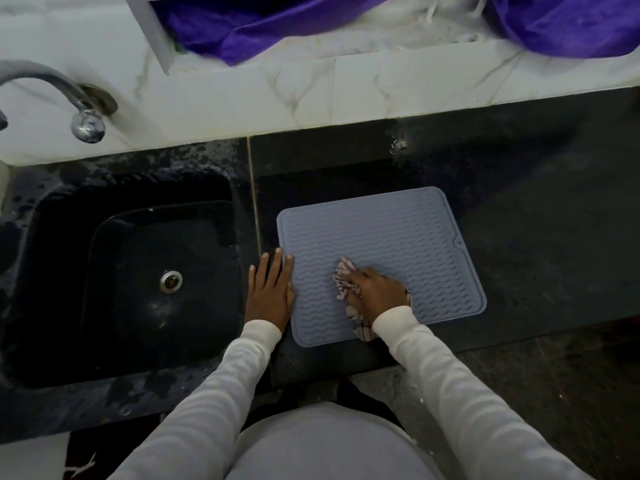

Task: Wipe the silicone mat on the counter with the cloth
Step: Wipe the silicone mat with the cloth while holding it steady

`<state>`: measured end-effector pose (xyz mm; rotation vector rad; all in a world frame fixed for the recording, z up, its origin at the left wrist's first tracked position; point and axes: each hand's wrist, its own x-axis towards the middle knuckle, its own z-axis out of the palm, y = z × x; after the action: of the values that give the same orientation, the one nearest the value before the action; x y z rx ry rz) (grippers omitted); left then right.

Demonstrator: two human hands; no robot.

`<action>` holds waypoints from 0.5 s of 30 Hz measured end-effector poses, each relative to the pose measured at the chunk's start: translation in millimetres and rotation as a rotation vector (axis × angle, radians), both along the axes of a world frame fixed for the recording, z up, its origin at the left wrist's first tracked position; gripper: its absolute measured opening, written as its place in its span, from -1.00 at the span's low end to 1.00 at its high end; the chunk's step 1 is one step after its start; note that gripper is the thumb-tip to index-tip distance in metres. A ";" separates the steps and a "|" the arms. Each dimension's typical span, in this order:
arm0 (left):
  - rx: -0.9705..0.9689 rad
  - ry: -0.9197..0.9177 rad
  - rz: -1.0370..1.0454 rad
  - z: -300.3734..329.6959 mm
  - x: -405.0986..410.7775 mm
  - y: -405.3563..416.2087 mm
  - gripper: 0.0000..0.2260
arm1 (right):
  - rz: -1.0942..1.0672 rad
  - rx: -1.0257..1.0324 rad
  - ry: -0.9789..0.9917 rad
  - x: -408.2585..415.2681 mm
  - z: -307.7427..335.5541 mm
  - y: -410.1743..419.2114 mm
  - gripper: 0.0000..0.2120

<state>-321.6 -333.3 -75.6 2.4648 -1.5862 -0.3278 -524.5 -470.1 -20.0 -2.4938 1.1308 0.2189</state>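
Support surface: a dark, polished stone counter (519, 220) running along a white marble-patterned wall, with a dark sink (138, 271) set into its left part and wet patches around the basin rim. A grey-blue ribbed silicone mat (381, 237) lies flat on the counter just right of the sink, slightly askew to the counter's front edge. The left hand (272, 289) rests flat on the counter, against the mat's left edge.

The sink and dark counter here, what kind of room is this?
Most likely a home kitchen: a black sink with a metal tap is set into a dark stone counter, and a ridged silicone mat lies beside it.
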 end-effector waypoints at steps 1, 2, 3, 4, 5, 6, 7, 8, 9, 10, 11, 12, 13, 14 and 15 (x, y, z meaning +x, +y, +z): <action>0.007 0.001 -0.002 0.1 0.2 0.1 -0.46 | -0.028 -0.007 0.010 -6.9 -0.4 -6.0 -0.57; 0.007 0.002 -0.002 0.2 0.0 0.3 -0.46 | -0.054 -0.011 0.024 -13.7 -0.8 -12.3 -0.56; 0.006 0.004 -0.001 0.2 -0.3 0.4 -0.46 | -0.072 -0.014 0.041 -19.9 0.0 -18.5 -0.55; 0.004 0.007 0.002 0.3 -0.5 0.6 -0.46 | -0.085 -0.018 0.055 -26.4 0.2 -24.4 -0.55; 0.003 0.011 0.005 0.5 -0.2 0.7 -0.46 | -0.095 -0.022 0.064 -32.2 1.3 -30.1 -0.55; 0.001 0.015 0.006 0.5 -0.3 0.7 -0.47 | -0.106 -0.026 0.069 -38.1 2.9 -35.2 -0.55; -0.003 0.018 0.006 0.9 -0.4 0.7 -0.47 | -0.116 -0.029 0.072 -43.5 4.3 -40.1 -0.55; -0.009 0.020 0.005 1.3 -0.3 0.8 -0.48 | -0.127 -0.033 0.073 -48.4 5.4 -44.4 -0.55; -0.016 0.022 0.005 1.9 -0.4 0.9 -0.48 | -0.138 -0.034 0.077 -53.0 6.6 -47.9 -0.55; -0.021 0.028 0.006 2.3 -0.3 0.9 -0.49 | -0.146 -0.035 0.084 -57.2 7.3 -51.3 -0.56; -0.024 0.033 0.008 2.5 -0.7 0.7 -0.49 | -0.154 -0.039 0.090 -62.0 7.9 -54.2 -0.56; -0.028 0.037 0.011 2.6 -1.4 0.4 -0.49 | -0.164 -0.039 0.095 -66.9 7.9 -57.2 -0.57; -0.033 0.037 0.014 2.7 -2.0 0.1 -0.49 | -0.179 -0.037 0.094 -71.5 8.6 -60.1 -0.57; -0.036 0.036 0.015 2.6 -2.4 0.0 -0.49 | -0.196 -0.035 0.092 -75.7 9.5 -63.0 -0.58; -0.036 0.034 0.016 2.5 -2.6 0.0 -0.49 | -0.212 -0.033 0.092 -79.6 9.6 -66.1 -0.59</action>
<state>-324.3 -333.3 -73.1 2.4311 -1.5443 -0.3339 -604.1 -536.3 -10.4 -2.3899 1.4354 0.2587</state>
